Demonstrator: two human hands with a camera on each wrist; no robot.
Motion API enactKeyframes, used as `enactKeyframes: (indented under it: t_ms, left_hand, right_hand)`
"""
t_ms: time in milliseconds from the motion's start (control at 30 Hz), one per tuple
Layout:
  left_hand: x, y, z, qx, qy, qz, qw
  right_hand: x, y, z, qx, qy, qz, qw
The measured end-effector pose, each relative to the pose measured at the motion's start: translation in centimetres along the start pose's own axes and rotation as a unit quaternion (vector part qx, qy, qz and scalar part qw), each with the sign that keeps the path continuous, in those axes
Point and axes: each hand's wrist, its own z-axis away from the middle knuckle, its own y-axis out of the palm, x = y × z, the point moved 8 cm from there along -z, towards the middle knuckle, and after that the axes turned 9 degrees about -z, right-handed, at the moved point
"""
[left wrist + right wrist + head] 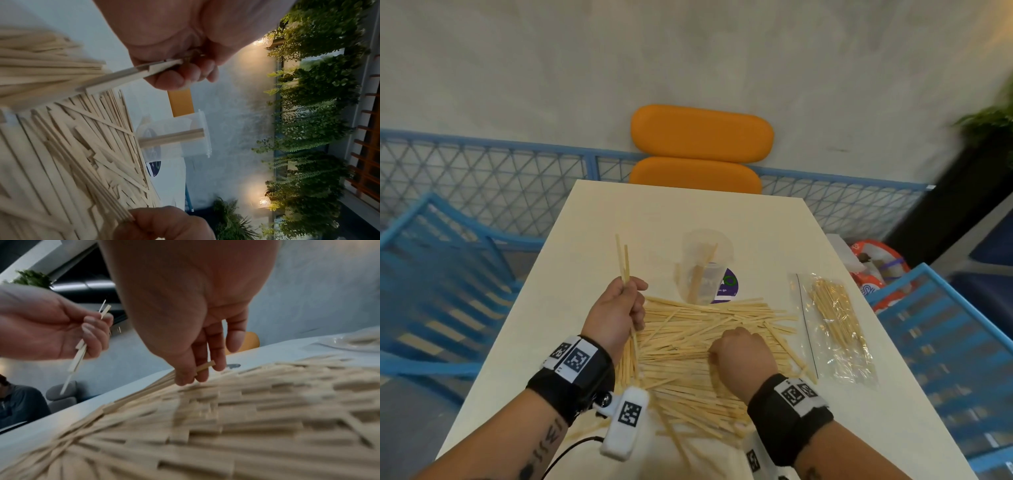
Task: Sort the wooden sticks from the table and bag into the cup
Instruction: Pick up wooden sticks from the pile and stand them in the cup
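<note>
A big heap of flat wooden sticks (688, 346) (68, 146) (226, 426) covers the white table's near middle. My left hand (619, 308) (185, 68) (90, 331) grips a few sticks (625, 260) upright at the heap's left edge. My right hand (743, 349) (201, 369) reaches down onto the heap, its fingers pinching a stick end (205, 365). A clear plastic cup (705, 267) (180, 138) stands beyond the heap with a few sticks inside. At the right lies a clear bag (835, 325) of thinner sticks.
The white table (688, 212) has blue chairs (441, 274) on both sides and an orange chair (698, 150) at its far end. A purple round sticker (727, 286) lies by the cup. A red and white packet (873, 263) sits off the right edge.
</note>
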Motion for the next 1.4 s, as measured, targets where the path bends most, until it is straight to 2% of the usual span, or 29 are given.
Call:
enactKeyframes:
  t_ms: [133, 267, 400, 533, 633, 700, 833, 900, 1067, 1233, 1333, 1400]
  left_hand:
    - [-0.4, 0.2, 0.2, -0.002, 0.006, 0.008, 1.000]
    - [-0.7, 0.5, 0.4, -0.007, 0.004, 0.022, 1.000]
    - [-0.5, 0.9, 0.2, -0.004, -0.007, 0.016, 1.000]
    - [-0.3, 1.5, 0.2, -0.016, -0.021, 0.010, 1.000]
    - [0.2, 2.2, 0.1, -0.031, -0.047, 0.007, 0.998]
    - [0.5, 3.3, 0.2, -0.014, -0.065, 0.017, 0.998]
    - [-0.4, 6.3, 0.9, 0.042, -0.064, 0.069, 0.995]
    - [-1.0, 7.1, 1.1, 0.036, -0.065, 0.121, 0.990]
    - [-0.9, 7.2, 1.0, 0.028, -0.054, 0.078, 0.995]
    - [-0.9, 7.4, 1.4, 0.056, -0.051, 0.074, 0.994]
    - [-2.0, 6.4, 0.9, 0.025, -0.012, 0.098, 0.995]
    - [-2.8, 5.6, 0.5, -0.005, 0.012, 0.123, 0.992]
  right_hand:
    - [-1.2, -1.9, 0.3, -0.007, 0.032, 0.009, 0.999]
    - [-2.8, -4.1, 0.6, -0.041, 0.072, -0.076, 0.994]
    - [-4.2, -5.4, 1.0, -0.061, 0.089, -0.109, 0.988]
    - [-5.5, -6.0, 1.1, -0.083, 0.101, -0.212, 0.968]
    - [-5.8, -6.6, 1.2, -0.121, 0.107, -0.319, 0.934]
    - [-5.1, -6.6, 1.3, -0.132, 0.108, -0.409, 0.896]
    - [-2.2, -5.4, 0.9, -0.100, 0.120, -0.577, 0.802]
    - [-0.8, -5.2, 0.7, -0.092, 0.118, -0.610, 0.778]
    - [0.9, -5.2, 0.2, -0.087, 0.096, -0.613, 0.779]
    - [1.8, -5.6, 0.4, -0.069, 0.024, -0.557, 0.827]
    - [2.1, -4.9, 0.9, -0.031, -0.001, -0.576, 0.817]
    - [2.2, -3.3, 1.0, 0.026, 0.027, -0.611, 0.790]
